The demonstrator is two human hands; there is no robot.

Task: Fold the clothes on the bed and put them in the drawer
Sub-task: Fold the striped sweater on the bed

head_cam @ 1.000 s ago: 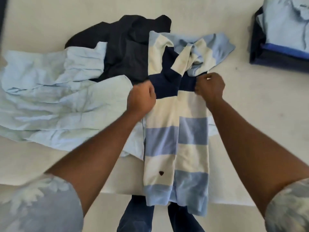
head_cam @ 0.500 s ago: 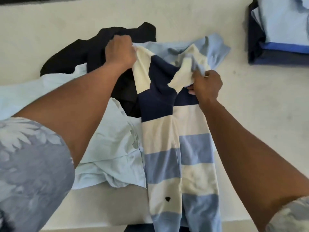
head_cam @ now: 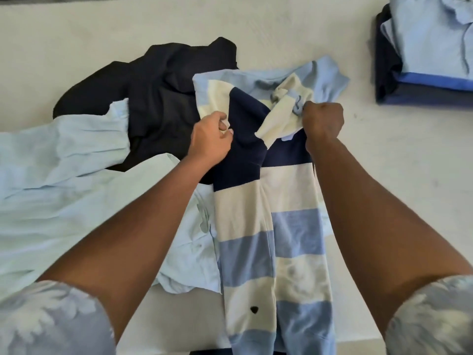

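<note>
A striped shirt (head_cam: 268, 226) in navy, cream and light blue lies lengthwise on the bed (head_cam: 384, 175), its lower end hanging over the near edge. My left hand (head_cam: 211, 139) pinches the shirt's left edge near the navy band. My right hand (head_cam: 322, 121) is closed on a bunched cream sleeve near the collar. To the left lie a crumpled pale blue shirt (head_cam: 64, 188) and a black garment (head_cam: 158, 103), partly under the striped shirt.
A stack of folded clothes (head_cam: 430, 52), pale blue on top of darker blue pieces, sits at the back right corner of the bed. Bare sheet stretches between that stack and the striped shirt.
My left hand came back from the shirt's far left shoulder to its left edge near the navy band. My right hand stayed on the cream sleeve.
</note>
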